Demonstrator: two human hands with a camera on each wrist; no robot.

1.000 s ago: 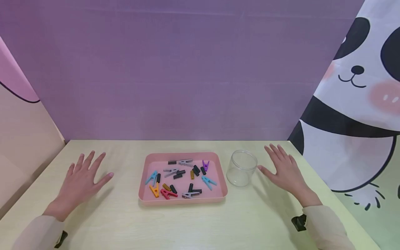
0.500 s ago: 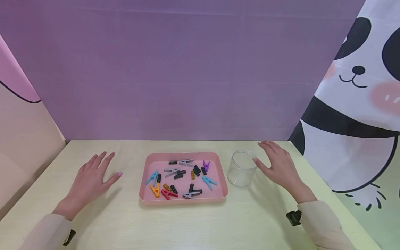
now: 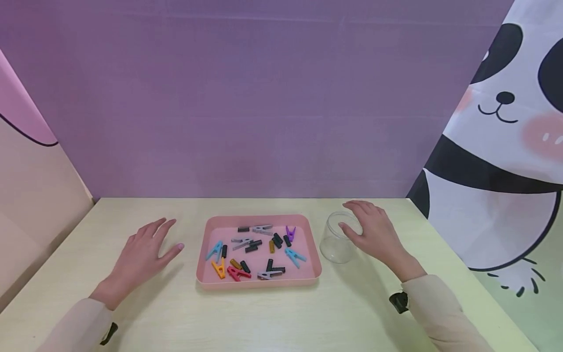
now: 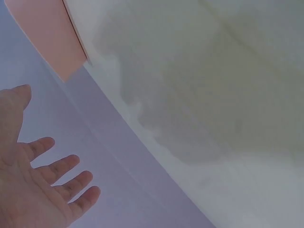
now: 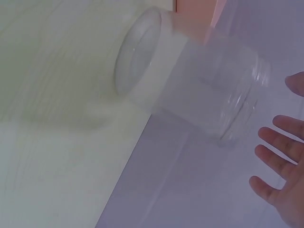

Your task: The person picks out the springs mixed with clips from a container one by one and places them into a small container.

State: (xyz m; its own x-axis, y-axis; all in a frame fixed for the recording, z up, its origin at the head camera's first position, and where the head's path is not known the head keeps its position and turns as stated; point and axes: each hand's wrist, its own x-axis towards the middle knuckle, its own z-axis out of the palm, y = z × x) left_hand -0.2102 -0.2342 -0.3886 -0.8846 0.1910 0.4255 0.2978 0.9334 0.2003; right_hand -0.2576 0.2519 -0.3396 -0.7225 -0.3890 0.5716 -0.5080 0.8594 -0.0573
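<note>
A clear round jar (image 3: 335,247) without a lid stands upright right of a pink tray (image 3: 259,282). My right hand (image 3: 373,233), fingers spread and relaxed, overlaps the jar's rim in the head view; in the right wrist view the fingertips (image 5: 263,187) show just past the jar's mouth end. Left of the tray, my left hand (image 3: 140,254) hovers over the table with its thumb apart and holds nothing. In the tray lie blue clips (image 3: 294,256), a red clip (image 3: 237,273), a yellow clip (image 3: 218,269), a purple clip (image 3: 290,232), several grey clips and several dark and gold springs (image 3: 271,246).
The pale wooden table (image 3: 264,318) ends at a purple backdrop (image 3: 246,98) behind the tray. A wall sheet with a panda print (image 3: 497,161) borders the right side, and a light wall (image 3: 35,210) the left. Dark wrist straps (image 3: 399,302) show under both sleeves.
My right hand has moved left, from beside the jar to over its rim. The left hand has moved right, closer to the tray. Jar and tray contents stay put.
</note>
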